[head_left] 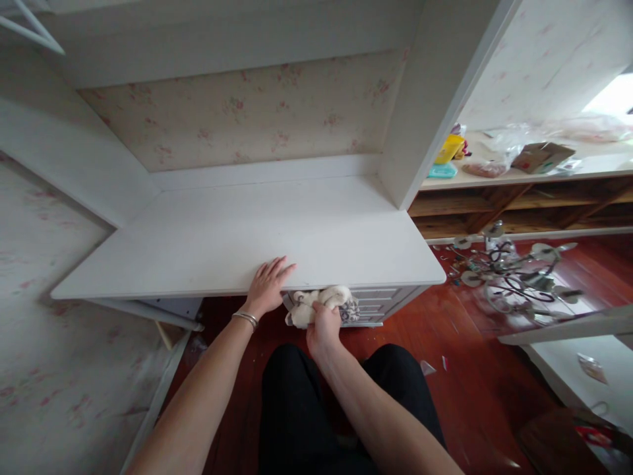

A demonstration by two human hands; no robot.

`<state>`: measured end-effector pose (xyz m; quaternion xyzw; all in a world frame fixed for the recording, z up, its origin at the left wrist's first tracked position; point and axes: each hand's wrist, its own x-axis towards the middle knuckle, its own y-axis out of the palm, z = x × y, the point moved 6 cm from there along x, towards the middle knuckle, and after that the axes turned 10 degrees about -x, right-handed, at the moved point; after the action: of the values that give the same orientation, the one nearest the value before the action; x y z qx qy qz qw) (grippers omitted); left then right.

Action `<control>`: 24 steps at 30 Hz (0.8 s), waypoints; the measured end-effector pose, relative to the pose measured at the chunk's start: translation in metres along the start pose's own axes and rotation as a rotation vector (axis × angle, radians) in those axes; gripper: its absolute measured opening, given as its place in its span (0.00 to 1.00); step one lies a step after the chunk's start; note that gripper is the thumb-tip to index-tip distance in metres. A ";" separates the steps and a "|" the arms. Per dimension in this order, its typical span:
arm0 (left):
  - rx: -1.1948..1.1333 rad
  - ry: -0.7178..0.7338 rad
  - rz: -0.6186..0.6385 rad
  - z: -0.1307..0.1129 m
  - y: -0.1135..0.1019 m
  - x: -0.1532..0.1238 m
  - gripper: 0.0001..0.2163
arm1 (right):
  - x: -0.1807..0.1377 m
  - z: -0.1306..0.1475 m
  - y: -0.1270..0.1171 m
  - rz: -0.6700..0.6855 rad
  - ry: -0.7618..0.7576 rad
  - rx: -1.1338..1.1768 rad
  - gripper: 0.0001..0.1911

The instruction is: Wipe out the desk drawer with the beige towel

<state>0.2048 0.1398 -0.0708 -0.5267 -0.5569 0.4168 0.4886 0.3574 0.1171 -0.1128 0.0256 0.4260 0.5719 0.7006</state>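
My left hand (268,285) lies flat and open on the front edge of a white desk top (222,244), a bracelet on its wrist. Just below the desk edge, my right hand (324,324) is closed around a bundle of cream and grey patterned cloth (316,305). The cloth sits in front of a white drawer unit (380,305) under the desk. My black-trousered legs are below.
Floral wallpaper backs the desk alcove, with white panels on both sides. On the red wood floor to the right lies a tangled metal light fixture (514,277). A wooden bed frame (519,204) beyond carries a yellow item, bags and a cardboard box (541,157).
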 end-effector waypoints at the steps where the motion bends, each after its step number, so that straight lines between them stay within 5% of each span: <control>1: 0.000 0.004 -0.005 0.000 0.000 0.000 0.36 | -0.001 -0.003 -0.002 0.019 -0.005 -0.018 0.24; 4: -0.003 0.019 -0.011 0.001 0.001 0.000 0.36 | 0.005 -0.002 -0.028 0.027 -0.010 -0.084 0.24; 12: -0.002 0.037 -0.012 0.004 0.004 0.000 0.36 | 0.055 0.099 -0.204 -0.482 -0.306 -0.229 0.19; 15: 0.005 0.044 -0.020 0.000 -0.001 0.000 0.35 | 0.052 0.117 -0.246 -0.625 -0.280 -0.175 0.22; 20: -0.076 -0.077 -0.243 -0.032 -0.005 -0.024 0.27 | 0.040 0.083 -0.241 -0.440 -0.012 -0.185 0.23; 24: -0.559 -0.270 -0.371 -0.076 0.037 -0.071 0.16 | 0.019 0.032 -0.198 -0.186 0.260 -0.128 0.23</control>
<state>0.2833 0.0690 -0.1011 -0.4701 -0.7950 0.2187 0.3149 0.5317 0.0786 -0.2066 -0.1328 0.4762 0.5292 0.6896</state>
